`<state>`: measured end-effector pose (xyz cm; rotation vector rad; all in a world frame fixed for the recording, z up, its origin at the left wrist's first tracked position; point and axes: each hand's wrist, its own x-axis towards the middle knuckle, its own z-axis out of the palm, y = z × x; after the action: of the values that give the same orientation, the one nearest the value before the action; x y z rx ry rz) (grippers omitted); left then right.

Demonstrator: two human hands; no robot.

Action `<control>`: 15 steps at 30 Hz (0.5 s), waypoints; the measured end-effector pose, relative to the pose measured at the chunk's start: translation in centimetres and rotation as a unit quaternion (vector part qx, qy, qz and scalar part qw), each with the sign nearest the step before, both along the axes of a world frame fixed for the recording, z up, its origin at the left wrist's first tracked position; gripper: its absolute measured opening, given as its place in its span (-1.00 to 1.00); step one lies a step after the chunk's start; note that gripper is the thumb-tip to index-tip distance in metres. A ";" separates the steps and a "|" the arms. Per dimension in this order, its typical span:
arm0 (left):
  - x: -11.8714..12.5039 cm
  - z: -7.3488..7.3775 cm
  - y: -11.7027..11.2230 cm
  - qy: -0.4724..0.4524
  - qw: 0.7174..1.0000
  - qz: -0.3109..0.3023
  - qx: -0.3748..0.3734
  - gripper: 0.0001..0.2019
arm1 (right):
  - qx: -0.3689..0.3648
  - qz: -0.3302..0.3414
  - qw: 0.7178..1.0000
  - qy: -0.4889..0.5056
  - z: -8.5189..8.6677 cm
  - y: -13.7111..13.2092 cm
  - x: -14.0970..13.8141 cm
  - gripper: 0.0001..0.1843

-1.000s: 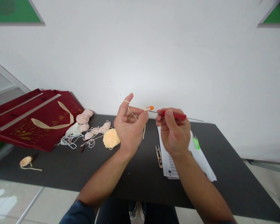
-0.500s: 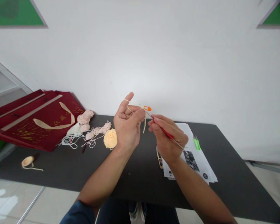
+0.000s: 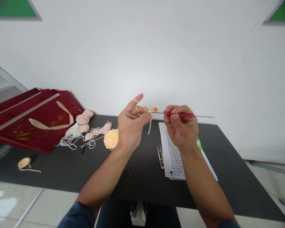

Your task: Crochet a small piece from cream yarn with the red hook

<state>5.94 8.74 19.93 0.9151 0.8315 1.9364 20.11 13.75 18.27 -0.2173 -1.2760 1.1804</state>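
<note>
My left hand (image 3: pixel 131 124) is raised above the black table (image 3: pixel 61 167), its forefinger pointing up with cream yarn (image 3: pixel 149 122) looped over it; thumb and fingers pinch the yarn beside a small orange stitch marker (image 3: pixel 153 109). My right hand (image 3: pixel 180 126) is closed on a red-handled crochet hook (image 3: pixel 182 115), held level, its tip at the marker. A yarn tail hangs down below the pinch.
On the table lie a pale yellow yarn ball (image 3: pixel 111 138), pink and white yarn scraps (image 3: pixel 87 131), a dark red gift bag (image 3: pixel 35 122), thread snips (image 3: pixel 160 157), printed sheets (image 3: pixel 174 155), a green tool (image 3: pixel 199 144) and a small yarn coil (image 3: pixel 25 163). A white wall stands behind.
My right hand has swung the crochet hook from a downward slant back to level, at the marker. My left hand has shifted slightly right, still pinching the yarn.
</note>
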 end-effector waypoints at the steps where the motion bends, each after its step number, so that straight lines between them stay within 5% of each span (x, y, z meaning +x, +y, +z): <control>1: -0.1 -0.1 0.0 0.007 1.000 -0.006 -0.002 -0.39 | 0.009 0.003 1.000 0.001 0.1 0.1 0.3 -0.83; 8: -0.3 -0.5 0.1 0.102 0.993 0.056 -0.011 -0.40 | 0.115 -0.118 0.984 -0.069 1.2 -1.7 1.1 -0.83; 15: 0.0 -0.4 -0.2 0.172 0.976 0.130 0.002 -0.43 | 0.081 -0.187 0.976 -0.082 1.3 -3.7 -0.3 -0.88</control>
<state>5.97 8.55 19.51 1.2177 1.1985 2.0284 19.77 10.03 19.61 -0.4219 -1.3963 0.7442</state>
